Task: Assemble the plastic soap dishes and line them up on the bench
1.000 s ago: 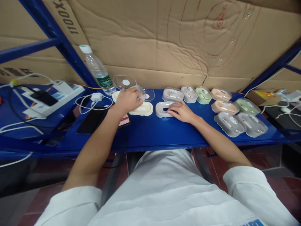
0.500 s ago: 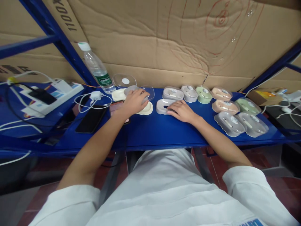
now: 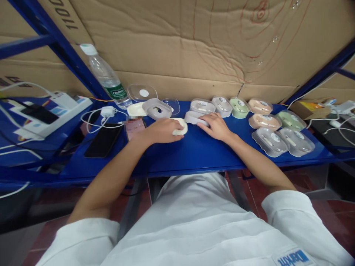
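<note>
Closed in a light grip, the left hand (image 3: pixel 163 130) holds a cream tray (image 3: pixel 181 126) on the table (image 3: pixel 194 151), the right hand (image 3: pixel 215 125) presses a grey tray (image 3: pixel 193 117); eight covered boxes (image 3: pixel 267 139) lie finished, two remain.

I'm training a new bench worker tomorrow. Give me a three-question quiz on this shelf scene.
1. True or false: the left hand rests on the cream tray.
2. Which thing does the right hand touch?
A. the water bottle
B. the grey tray
C. the black phone
3. Fill in: the closed cases with clear lids lie on the blue shelf to the person's ____.

Key: 1 true; 2 B; 3 right.
</note>
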Tool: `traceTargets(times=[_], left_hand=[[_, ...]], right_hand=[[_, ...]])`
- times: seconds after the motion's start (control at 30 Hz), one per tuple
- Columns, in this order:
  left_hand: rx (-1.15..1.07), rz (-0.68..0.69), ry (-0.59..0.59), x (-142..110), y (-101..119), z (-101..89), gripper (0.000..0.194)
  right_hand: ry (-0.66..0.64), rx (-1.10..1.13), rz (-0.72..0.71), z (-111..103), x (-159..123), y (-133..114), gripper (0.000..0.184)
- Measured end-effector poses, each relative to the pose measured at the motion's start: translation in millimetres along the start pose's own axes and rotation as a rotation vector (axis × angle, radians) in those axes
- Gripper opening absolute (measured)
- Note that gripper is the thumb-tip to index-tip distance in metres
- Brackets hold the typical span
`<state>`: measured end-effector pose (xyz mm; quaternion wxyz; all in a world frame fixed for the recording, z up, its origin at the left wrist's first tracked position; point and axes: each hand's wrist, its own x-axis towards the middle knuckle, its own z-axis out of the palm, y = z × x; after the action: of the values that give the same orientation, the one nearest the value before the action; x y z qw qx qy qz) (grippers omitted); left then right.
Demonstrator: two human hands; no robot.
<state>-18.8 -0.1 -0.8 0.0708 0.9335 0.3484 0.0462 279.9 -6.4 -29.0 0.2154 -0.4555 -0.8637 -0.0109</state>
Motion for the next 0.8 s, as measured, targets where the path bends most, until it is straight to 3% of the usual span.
traceTargets(times=[0.1, 0.2, 0.37, 0.53, 0.67, 0.8], left_hand=[[-0.174, 0.235, 0.043, 7.3, 19.9, 8.7, 0.046], [-0.198, 0.282, 0.156, 9.7, 25.4, 9.3, 0.040], [-0.058, 0.086, 0.382, 11.1, 1.1, 3.8, 0.035], [0.102, -0.061, 0.477, 16.6, -14.8, 11.7, 0.042], [0.127, -0.163, 0.524, 25.1, -18.5, 16.2, 0.044], [0.154, -0.289, 0.451, 34.4, -23.0, 20.1, 0.042]], right_hand=[[0.009, 0.018, -0.008, 1.3, -0.6, -2.7, 0.059], [-0.019, 0.039, -0.053, 2.7, -1.8, -7.7, 0.056], [-0.093, 0.140, -0.197, -2.2, -2.9, -14.0, 0.047], [-0.187, 0.165, -0.303, -7.2, -3.9, -10.6, 0.058], [-0.170, 0.167, -0.303, -6.2, -3.8, -7.9, 0.041], [-0.085, 0.144, -0.263, -2.9, -3.1, -8.3, 0.046]])
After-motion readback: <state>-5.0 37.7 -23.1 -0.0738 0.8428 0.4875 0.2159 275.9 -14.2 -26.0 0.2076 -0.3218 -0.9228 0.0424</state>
